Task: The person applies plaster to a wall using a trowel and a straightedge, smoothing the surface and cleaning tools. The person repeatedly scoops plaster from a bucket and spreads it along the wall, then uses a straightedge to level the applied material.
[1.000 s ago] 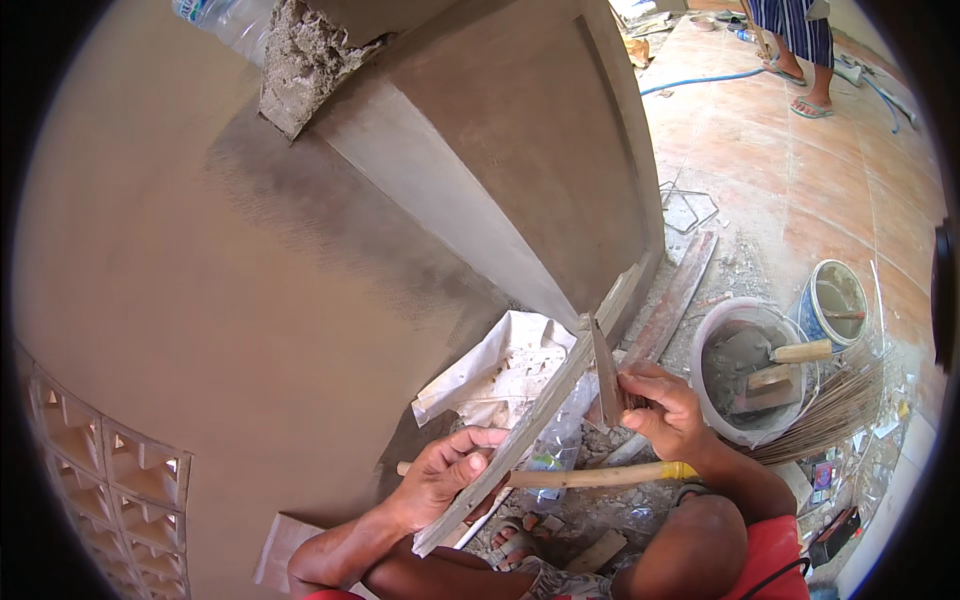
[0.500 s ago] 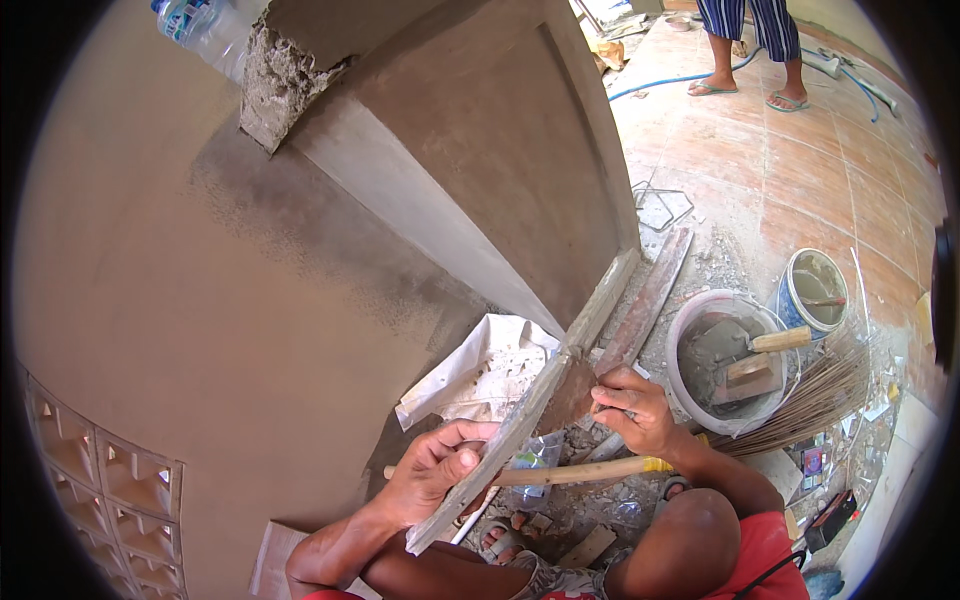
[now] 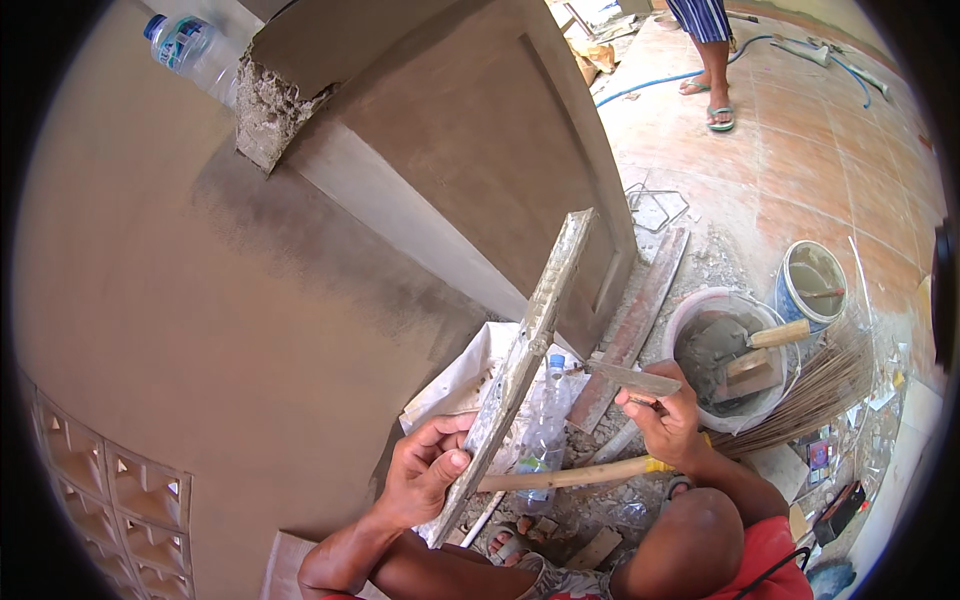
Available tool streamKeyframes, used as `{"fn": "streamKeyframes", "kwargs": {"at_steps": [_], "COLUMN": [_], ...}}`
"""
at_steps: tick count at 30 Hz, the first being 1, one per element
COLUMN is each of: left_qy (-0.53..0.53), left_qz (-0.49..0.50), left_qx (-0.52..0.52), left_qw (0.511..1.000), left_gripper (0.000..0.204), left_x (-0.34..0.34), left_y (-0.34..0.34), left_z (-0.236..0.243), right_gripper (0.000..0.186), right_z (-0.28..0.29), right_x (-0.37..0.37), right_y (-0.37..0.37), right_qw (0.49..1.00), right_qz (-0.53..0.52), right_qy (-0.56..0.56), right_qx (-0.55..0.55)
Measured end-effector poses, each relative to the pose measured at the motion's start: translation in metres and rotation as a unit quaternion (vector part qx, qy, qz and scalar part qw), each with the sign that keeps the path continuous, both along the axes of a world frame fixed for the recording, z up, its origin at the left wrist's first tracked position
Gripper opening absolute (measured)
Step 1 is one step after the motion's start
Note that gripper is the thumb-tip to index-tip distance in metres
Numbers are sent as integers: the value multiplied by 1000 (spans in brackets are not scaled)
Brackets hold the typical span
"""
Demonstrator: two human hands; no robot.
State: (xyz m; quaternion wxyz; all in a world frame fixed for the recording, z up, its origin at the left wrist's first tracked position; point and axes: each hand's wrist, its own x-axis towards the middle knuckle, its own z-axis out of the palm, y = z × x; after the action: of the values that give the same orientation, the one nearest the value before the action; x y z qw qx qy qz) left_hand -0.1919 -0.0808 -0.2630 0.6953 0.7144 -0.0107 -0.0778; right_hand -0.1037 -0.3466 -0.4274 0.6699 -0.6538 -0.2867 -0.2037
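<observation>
My left hand [image 3: 425, 470] is closed around the lower part of a long, narrow straightedge bar [image 3: 540, 315] smeared with grey mortar, which slants up and away from me. My right hand [image 3: 665, 422] grips a flat scraper [image 3: 640, 379], its thin blade seen nearly edge-on and pointing left toward the bar. A small gap separates blade and bar. Behind the bar, a mortar-specked white sack [image 3: 470, 375] lies against the plastered wall [image 3: 300, 300]. A clear plastic bottle [image 3: 545, 430] with a blue cap is between my hands.
At right stand a bucket [image 3: 672, 335] of wet mortar with wooden-handled tools and a smaller blue-white pail [image 3: 790, 290]. A stick broom [image 3: 820, 395], a wooden handle [image 3: 575, 473] and a long board [image 3: 640, 320] lie on the littered floor. Another person's legs [image 3: 715, 75] are at the back.
My right hand has drawn the scraper away from the bar and turned its blade. The bar has tilted more upright in my left hand. The person behind has stepped to the left.
</observation>
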Motion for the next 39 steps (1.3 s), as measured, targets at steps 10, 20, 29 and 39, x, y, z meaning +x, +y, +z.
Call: {"fn": "streamKeyframes", "kwargs": {"at_steps": [10, 20, 29, 39], "left_qy": [-112, -220, -193, -165], "left_qz": [-68, -124, -165, -153], "left_qx": [61, 224, 251, 328], "left_qw": [990, 941, 934, 918], "left_gripper": [47, 42, 42, 38], "left_x": [-6, 4, 7, 11], "left_y": [2, 27, 41, 46], "left_z": [-10, -11, -2, -5], "right_gripper": [46, 45, 43, 46], "right_z": [11, 12, 7, 40], "right_x": [18, 29, 34, 69], "right_y": [18, 5, -10, -64], "right_qw": [990, 982, 978, 945], "right_qz": [28, 12, -23, -203], "right_qy": [-135, -169, -179, -254], "right_qx": [42, 84, 104, -23]}}
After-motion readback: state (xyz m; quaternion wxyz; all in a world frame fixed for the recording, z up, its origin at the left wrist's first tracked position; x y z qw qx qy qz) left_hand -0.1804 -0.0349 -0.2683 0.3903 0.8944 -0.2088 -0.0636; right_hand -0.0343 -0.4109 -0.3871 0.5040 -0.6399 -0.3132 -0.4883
